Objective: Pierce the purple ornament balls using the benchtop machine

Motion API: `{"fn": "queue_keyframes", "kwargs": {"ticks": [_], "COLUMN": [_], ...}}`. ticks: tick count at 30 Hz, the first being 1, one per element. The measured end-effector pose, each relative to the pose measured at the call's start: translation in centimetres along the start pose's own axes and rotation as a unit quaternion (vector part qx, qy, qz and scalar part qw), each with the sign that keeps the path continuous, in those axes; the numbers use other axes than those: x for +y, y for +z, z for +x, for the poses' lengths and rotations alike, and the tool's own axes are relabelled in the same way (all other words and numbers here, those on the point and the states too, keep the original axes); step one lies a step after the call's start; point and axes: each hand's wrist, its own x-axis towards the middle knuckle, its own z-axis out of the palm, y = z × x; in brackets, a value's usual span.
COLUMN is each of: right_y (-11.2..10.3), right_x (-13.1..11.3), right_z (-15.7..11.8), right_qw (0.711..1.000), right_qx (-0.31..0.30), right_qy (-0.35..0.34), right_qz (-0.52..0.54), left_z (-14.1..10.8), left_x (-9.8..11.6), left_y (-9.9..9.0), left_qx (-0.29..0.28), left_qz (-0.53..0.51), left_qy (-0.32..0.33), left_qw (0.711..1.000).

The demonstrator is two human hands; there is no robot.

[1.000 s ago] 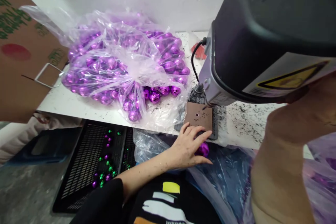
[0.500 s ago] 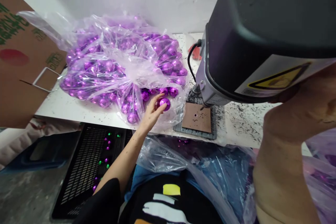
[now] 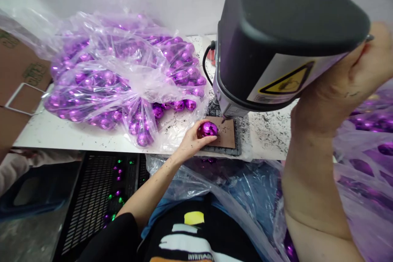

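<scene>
A shiny purple faceted ball (image 3: 210, 129), like a bauble, is pinched between the thumb and fingers of my left hand (image 3: 196, 138). It is over the left part of a brown square plate (image 3: 229, 133), close to the thin bit (image 3: 223, 121) under a black drill-press-like machine (image 3: 285, 28). My right hand (image 3: 346, 73) is raised at the machine's right side and looks curled. The housing hides most of its fingers, so what it grips is not visible.
A clear plastic bag (image 3: 123, 69) full of purple balls lies left of the machine. A cardboard box (image 3: 24, 65) stands at the far left, above a black crate (image 3: 89, 204). More bagged purple balls (image 3: 368, 163) are at the right. Dark shavings (image 3: 267, 135) dot the white table.
My left hand has carried the ball rightward from beside the bag onto the brown plate near the bit. My right hand stays at the machine. The whole view has shifted somewhat.
</scene>
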Motion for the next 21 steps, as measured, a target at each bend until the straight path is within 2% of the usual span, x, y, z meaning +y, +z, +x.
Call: {"fn": "queue_keyframes", "kwargs": {"ticks": [2,6,9,14,16,21], "right_y": [0.1,0.3,0.3,0.2,0.3,0.3], "right_x": [0.4,1.3,1.7,1.7,1.7,1.8], "right_z": [0.2,0.4,0.3,0.2,0.2,0.3], "right_qw": [1.000,0.999,0.998,0.997,0.997,0.998], "right_qx": [-0.003,-0.016,-0.015,-0.022,-0.023,-0.023], "right_qy": [-0.008,-0.050,-0.061,-0.068,-0.076,-0.063], "right_qz": [-0.007,0.004,0.001,0.006,0.008,0.016], "left_z": [0.6,1.6,1.7,1.5,1.5,1.5], "left_x": [0.1,0.4,0.6,0.8,0.7,0.4], "left_y": [0.4,1.0,1.4,2.2,2.4,2.6], "left_qx": [-0.006,-0.011,0.003,0.002,0.000,0.014], "left_qz": [0.030,0.082,0.165,0.300,0.331,0.346], "left_qy": [0.026,0.021,0.035,0.157,0.185,0.176], "left_qw": [0.999,0.996,0.986,0.941,0.925,0.921]}}
